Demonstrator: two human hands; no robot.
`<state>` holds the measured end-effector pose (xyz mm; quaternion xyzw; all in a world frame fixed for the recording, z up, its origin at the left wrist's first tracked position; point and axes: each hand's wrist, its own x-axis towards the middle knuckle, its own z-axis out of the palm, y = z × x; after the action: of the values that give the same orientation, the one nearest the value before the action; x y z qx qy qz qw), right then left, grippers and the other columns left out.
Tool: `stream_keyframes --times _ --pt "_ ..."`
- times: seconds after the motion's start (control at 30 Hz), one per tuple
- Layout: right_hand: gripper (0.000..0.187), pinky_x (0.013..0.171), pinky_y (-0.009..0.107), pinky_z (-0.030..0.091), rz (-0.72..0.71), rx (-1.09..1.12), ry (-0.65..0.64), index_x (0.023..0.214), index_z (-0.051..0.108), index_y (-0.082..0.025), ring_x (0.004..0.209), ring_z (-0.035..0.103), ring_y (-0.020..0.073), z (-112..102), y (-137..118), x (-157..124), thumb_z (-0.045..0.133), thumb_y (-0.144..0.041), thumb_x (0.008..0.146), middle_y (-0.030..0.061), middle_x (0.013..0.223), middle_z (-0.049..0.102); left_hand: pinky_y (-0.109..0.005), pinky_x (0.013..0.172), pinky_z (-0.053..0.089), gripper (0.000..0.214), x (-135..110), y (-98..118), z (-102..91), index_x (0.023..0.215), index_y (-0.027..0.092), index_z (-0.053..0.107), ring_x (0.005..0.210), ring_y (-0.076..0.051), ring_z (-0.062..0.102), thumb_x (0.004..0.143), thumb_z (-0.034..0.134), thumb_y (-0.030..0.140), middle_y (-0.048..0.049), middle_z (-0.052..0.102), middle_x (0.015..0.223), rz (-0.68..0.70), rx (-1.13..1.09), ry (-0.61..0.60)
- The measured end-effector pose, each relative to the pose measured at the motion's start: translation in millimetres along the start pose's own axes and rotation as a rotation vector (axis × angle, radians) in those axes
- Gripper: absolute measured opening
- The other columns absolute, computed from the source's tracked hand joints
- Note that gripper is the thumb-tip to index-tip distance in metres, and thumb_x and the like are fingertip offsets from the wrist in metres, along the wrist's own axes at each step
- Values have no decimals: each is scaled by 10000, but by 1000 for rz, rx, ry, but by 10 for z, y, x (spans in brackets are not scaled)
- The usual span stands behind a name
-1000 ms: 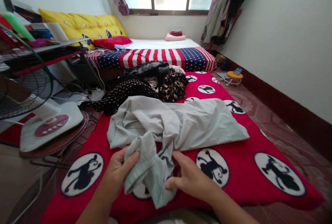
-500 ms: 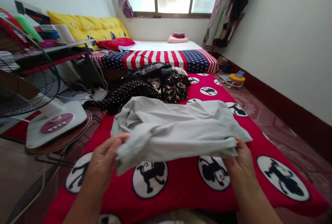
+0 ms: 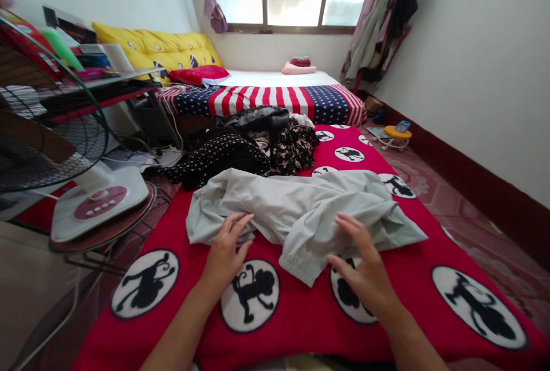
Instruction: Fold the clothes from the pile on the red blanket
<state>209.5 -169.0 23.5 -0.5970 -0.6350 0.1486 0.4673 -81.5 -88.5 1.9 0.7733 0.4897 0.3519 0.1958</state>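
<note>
A crumpled pale grey garment [image 3: 296, 207] lies across a red blanket [image 3: 301, 308] printed with black monkey figures in white circles. My left hand [image 3: 227, 249] is open, its fingers stretched out and resting on the garment's near left edge. My right hand [image 3: 362, 262] is open too, fingers spread flat at the garment's near right part. Neither hand grips anything.
A heap of dark dotted and flowered clothes [image 3: 253, 144] lies beyond the grey garment. A fan [image 3: 51, 147] with a white base stands at the left. A mattress with a flag-patterned cover [image 3: 275, 98] sits under the window. A small yellow stool [image 3: 397, 132] stands by the right wall.
Both hands held the grey garment stretched between them half a second ago. They have let it drop onto the blanket and now lie open on it.
</note>
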Motion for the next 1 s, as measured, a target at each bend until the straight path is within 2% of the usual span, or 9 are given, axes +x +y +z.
stream_keyframes --times 0.13,0.23,0.3,0.47,0.63,0.73,0.83,0.93,1.0 --pt "499 1133 547 273 -169 -269 -191 1205 610 -273 1439 208 320 233 69 86 638 -116 731 47 1585 206 -388 864 561 638 40 153 167 1344 311 500 1038 -218 565 766 540 43 -80 388 1395 72 118 -63" --pt "71 1109 535 304 -138 -189 -177 818 659 -214 1385 322 328 217 117 152 603 -172 802 58 1491 408 -406 919 532 694 42 270 282 1330 304 520 1022 -215 549 714 556 -15 -85 344 1429 157 152 -112" --pt "86 1027 480 416 13 40 -135 782 625 -208 1229 513 300 102 75 164 586 -255 843 85 1293 599 -420 955 502 701 53 339 344 1338 295 518 1071 -235 522 712 580 -13 -96 309 1458 211 173 -107" --pt "267 664 314 554 507 736 403 919 628 -195 741 664 199 -368 -105 187 643 -423 781 37 817 690 -515 1020 389 551 176 478 473 1233 299 604 1280 -345 371 729 665 83 -94 284 1517 277 272 -31" --pt "299 494 222 500 540 736 653 836 640 -195 534 575 123 -592 -141 223 775 -357 624 -9 685 647 -417 951 393 210 259 635 443 940 200 637 1074 -269 547 784 558 82 -75 653 1095 231 108 -124" --pt "439 582 229 528 497 559 437 1037 628 -198 680 639 146 -447 -154 157 777 -392 672 43 920 693 -279 688 401 77 196 814 321 851 188 600 712 -175 554 864 527 208 -6 602 728 36 -174 -249" --pt "758 789 326 552 365 459 34 1390 419 -241 920 660 200 -165 -225 18 738 -407 723 119 1341 546 -231 589 355 202 75 994 275 798 181 551 608 -130 470 893 518 357 32 500 640 -177 -563 -320" --pt "1108 1048 441 420 170 299 -337 1523 184 -272 1271 491 290 137 -330 -140 808 -317 609 121 1530 323 -226 615 374 237 -56 1095 330 828 167 534 672 -133 482 903 485 386 10 536 728 -260 -744 -362" --pt "1064 1111 456 339 67 195 -405 1528 187 -249 1365 378 298 295 -383 -210 759 -241 632 116 1537 311 -229 630 364 213 -112 1126 343 791 159 541 681 -133 480 887 513 346 6 550 727 -196 -632 -438"
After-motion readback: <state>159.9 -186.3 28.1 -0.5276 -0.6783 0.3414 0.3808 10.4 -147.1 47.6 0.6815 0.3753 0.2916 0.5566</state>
